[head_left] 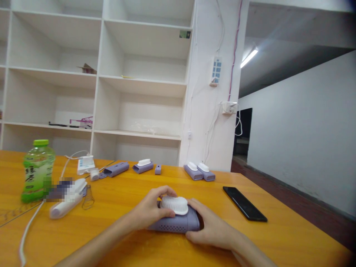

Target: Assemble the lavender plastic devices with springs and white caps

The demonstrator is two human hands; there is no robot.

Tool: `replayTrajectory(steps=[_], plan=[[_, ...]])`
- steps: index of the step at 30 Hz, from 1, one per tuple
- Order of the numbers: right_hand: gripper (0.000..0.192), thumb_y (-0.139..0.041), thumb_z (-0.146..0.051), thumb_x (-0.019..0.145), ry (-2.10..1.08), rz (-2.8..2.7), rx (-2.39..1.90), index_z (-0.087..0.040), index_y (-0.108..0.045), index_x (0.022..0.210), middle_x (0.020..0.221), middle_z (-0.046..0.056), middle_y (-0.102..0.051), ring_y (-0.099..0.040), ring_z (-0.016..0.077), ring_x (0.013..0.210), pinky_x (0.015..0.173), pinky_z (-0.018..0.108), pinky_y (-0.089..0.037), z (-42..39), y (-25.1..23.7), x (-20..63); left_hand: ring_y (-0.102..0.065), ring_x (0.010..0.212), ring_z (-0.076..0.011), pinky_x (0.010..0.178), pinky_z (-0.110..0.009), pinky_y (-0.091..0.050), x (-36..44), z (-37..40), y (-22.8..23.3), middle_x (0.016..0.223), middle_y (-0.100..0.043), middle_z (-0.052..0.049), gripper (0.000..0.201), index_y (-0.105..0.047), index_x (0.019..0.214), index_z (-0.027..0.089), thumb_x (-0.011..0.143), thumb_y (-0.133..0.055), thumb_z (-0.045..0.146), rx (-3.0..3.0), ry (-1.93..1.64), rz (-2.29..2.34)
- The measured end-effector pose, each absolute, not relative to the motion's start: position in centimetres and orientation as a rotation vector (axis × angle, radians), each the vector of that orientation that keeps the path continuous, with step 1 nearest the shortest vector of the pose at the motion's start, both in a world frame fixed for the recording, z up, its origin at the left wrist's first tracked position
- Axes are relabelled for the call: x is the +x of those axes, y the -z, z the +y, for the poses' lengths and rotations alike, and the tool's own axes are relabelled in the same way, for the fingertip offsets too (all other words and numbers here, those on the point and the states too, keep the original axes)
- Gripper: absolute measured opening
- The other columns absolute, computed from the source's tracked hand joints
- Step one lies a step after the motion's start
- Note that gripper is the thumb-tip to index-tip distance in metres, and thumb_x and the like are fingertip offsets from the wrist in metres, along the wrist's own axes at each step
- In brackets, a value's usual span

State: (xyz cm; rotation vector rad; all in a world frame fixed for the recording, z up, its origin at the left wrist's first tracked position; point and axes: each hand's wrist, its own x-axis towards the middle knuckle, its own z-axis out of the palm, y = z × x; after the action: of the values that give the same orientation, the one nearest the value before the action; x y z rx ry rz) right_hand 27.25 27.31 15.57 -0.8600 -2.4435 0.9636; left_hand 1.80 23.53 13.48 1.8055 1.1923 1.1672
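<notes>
The place looks like a small workshop or assembly room rather than a home. A plain orange worktable (278,237) stands against bare white shelving (97,74), mostly unfilled. Several identical purple devices (198,171) lie in a row on the table. Loose cables (235,48) and a power strip (216,71) hang on the white pillar, under a fluorescent tube (249,58).

- Purple device body (178,223): plastic housing, rounded, row of small vent holes along near side, lying flat on its long side on orange tabletop (278,237), centre-front.
- White brush head (174,204): oval, fine bristles up, seated on top of the body, slightly toward its far edge.
</notes>
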Motion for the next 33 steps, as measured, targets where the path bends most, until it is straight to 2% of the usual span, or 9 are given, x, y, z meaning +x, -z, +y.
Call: replayTrajectory(steps=[7, 14, 17, 21, 25, 33], plan=[[0.097, -0.088, -0.03, 0.06, -1.195, -2.306, -0.93, -0.023, -0.045, 0.146, 0.147, 0.008, -0.048, -0.046, 0.0285, 0.133, 0.115, 0.039, -0.033, 28.7, -14.1, 28.1, -0.058, 0.109, -0.0255, 0.093, -0.03, -0.044, 1.6, 23.4, -13.9, 0.109, -0.068, -0.001, 0.042, -0.07, 0.105, 0.023, 0.066, -0.084, 0.028, 1.791, -1.139, 1.244], [0.098, -0.093, -0.035, 0.055, -1.375, -2.222, -0.906, -0.021, -0.048, 0.142, 0.125, 0.007, -0.063, -0.06, 0.0284, 0.113, 0.101, 0.042, -0.047, 29.7, -13.3, 28.7, -0.059, 0.103, -0.0249, 0.089, -0.03, -0.043, 1.9, 22.8, -13.9, 0.11, -0.069, -0.002, 0.041, -0.068, 0.111, 0.023, 0.071, -0.081, 0.03, 1.823, -1.131, 1.271], [0.096, -0.094, -0.039, 0.054, -1.342, -2.204, -0.886, -0.021, -0.052, 0.138, 0.128, 0.008, -0.062, -0.059, 0.0288, 0.115, 0.103, 0.041, -0.046, 29.7, -13.1, 28.6, -0.057, 0.105, -0.0248, 0.091, -0.03, -0.042, 2.1, 22.5, -13.6, 0.11, -0.068, -0.003, 0.037, -0.069, 0.109, 0.025, 0.074, -0.079, 0.031, 1.882, -1.208, 1.251], [0.096, -0.095, -0.041, 0.052, -1.232, -2.241, -0.873, -0.021, -0.054, 0.137, 0.139, 0.009, -0.055, -0.052, 0.0302, 0.127, 0.113, 0.043, -0.037, 29.7, -12.7, 28.5, -0.058, 0.103, -0.0244, 0.09, -0.03, -0.042, 2.3, 22.5, -13.0, 0.109, -0.067, -0.004, 0.038, -0.069, 0.11, 0.024, 0.075, -0.078, 0.034, 1.887, -1.25, 1.257], [0.099, -0.094, -0.043, 0.051, -1.134, -2.287, -0.988, -0.02, -0.054, 0.138, 0.142, 0.01, -0.053, -0.048, 0.0324, 0.131, 0.115, 0.045, -0.033, 29.4, -13.2, 28.5, -0.058, 0.099, -0.0238, 0.088, -0.03, -0.043, 2.2, 22.6, -12.9, 0.108, -0.067, -0.005, 0.039, -0.069, 0.111, 0.023, 0.076, -0.078, 0.035, 1.899, -1.248, 1.267], [0.086, -0.088, -0.042, 0.059, -1.01, -2.392, -0.935, -0.025, -0.057, 0.137, 0.135, 0.008, -0.059, -0.052, 0.0343, 0.124, 0.11, 0.046, -0.039, 27.8, -15.5, 27.4, -0.058, 0.098, -0.0225, 0.087, -0.029, -0.042, 2.0, 22.3, -13.9, 0.106, -0.066, -0.002, 0.037, -0.067, 0.109, 0.025, 0.074, -0.078, 0.031, 1.946, -1.169, 1.277]])
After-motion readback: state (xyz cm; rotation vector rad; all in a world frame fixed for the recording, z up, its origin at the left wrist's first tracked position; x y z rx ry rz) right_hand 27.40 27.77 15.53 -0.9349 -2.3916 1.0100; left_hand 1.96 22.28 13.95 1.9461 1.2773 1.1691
